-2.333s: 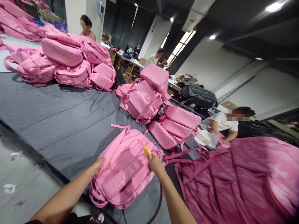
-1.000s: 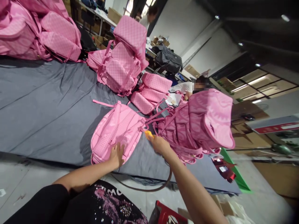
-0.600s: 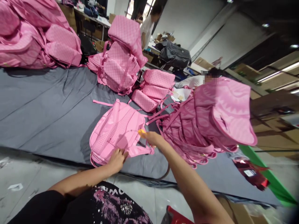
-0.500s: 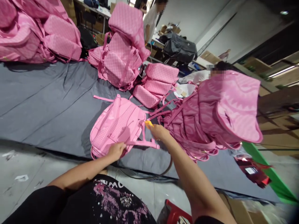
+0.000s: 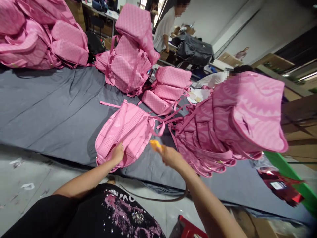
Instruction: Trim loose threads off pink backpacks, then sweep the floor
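Pink backpack (image 5: 135, 127) lies at twelve o'clock on the table (image 5: 56, 109), being steadied, I'd say, by the left grip (image 5: 117, 152), closure unclear, while the right grip (image 5: 172, 157) clasps a yellow tool (image 5: 155, 145) at its four o'clock, next needing careful aim.

A pale wall (image 5: 218, 19), a bright window (image 5: 161, 11) — below, grey floor (image 5: 12, 200) with white scraps (image 5: 27, 186).

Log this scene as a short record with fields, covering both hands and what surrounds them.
Left hand: touching the pink backpack; grip unclear
Right hand: holding a yellow tool
Backpack position: lying, perforated panel upward
Surface: grey cloth
Right side: stacked pink patterned bags
Beyond backpack: checkered pink bags
Background: person in a pale top
Bottom edge: red object, partly cut off
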Motion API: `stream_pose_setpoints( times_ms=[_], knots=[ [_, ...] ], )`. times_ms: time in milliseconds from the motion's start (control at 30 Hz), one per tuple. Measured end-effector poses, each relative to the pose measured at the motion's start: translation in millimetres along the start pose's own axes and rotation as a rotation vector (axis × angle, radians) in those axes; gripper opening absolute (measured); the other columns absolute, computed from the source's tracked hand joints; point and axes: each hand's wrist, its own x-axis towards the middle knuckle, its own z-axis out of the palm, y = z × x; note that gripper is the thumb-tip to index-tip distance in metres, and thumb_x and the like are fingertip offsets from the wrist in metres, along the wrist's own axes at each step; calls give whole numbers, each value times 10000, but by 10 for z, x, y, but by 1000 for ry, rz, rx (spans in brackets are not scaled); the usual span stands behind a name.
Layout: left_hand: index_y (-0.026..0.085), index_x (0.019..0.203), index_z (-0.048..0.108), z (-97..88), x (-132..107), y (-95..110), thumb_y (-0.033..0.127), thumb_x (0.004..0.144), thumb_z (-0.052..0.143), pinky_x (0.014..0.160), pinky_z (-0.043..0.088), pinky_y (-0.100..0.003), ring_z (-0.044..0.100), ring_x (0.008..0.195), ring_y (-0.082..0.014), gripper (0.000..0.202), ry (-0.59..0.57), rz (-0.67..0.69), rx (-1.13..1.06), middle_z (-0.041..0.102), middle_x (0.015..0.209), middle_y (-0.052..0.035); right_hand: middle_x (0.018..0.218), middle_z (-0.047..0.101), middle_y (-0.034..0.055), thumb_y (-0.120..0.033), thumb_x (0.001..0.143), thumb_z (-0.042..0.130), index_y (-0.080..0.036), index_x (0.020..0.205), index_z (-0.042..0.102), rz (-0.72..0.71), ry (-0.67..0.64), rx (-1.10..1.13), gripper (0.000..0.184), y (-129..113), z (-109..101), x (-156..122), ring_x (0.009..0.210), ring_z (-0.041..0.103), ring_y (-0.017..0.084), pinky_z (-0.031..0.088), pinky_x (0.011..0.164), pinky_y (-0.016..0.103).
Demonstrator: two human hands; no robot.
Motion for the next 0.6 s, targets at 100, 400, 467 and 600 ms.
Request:
stream_pose_setpoints(
  times_ms=[100, 400, 467, 600],
  knots=[
    [52, 1430, 487, -6, 10, -9, 220, 988, 397, 1209, 256, -366, 415, 1419, -261, 481, 11, 67, 86, 476, 1501, -184, 857, 712, 141, -525, 1040, 272, -125, 1125, 625, -5, 25, 26, 541, -21, 1, 3, 739, 677, 210, 429, 665, 278],
    [181, 1503, 453, 55, -95, -96, 238, 957, 405, 1161, 321, -468, 427, 1368, -309, 550, 4, 359, 454, 518, 1431, -171, 778, 706, 109, -542, 1047, 199, -110, 1130, 634, -7, 40, 0, 620, -64, 161, -72, 650, 654, 174, 388, 614, 258],
    [204, 1523, 421, 70, -112, -60, 240, 952, 425, 1168, 295, -486, 402, 1380, -315, 572, -51, 370, 490, 502, 1444, -166, 838, 721, 125, -565, 1039, 210, -129, 1102, 652, -26, -5, -26, 624, -41, 308, -122, 728, 679, 197, 403, 644, 266],
    [161, 1485, 464, -117, -79, 19, 258, 916, 524, 1204, 247, -472, 415, 1385, -307, 580, -251, 359, 301, 514, 1454, -158, 1036, 735, 146, -505, 1050, 254, -161, 1116, 657, 58, -48, -57, 533, -74, 841, -324, 979, 698, 274, 451, 736, 304]
  ],
)
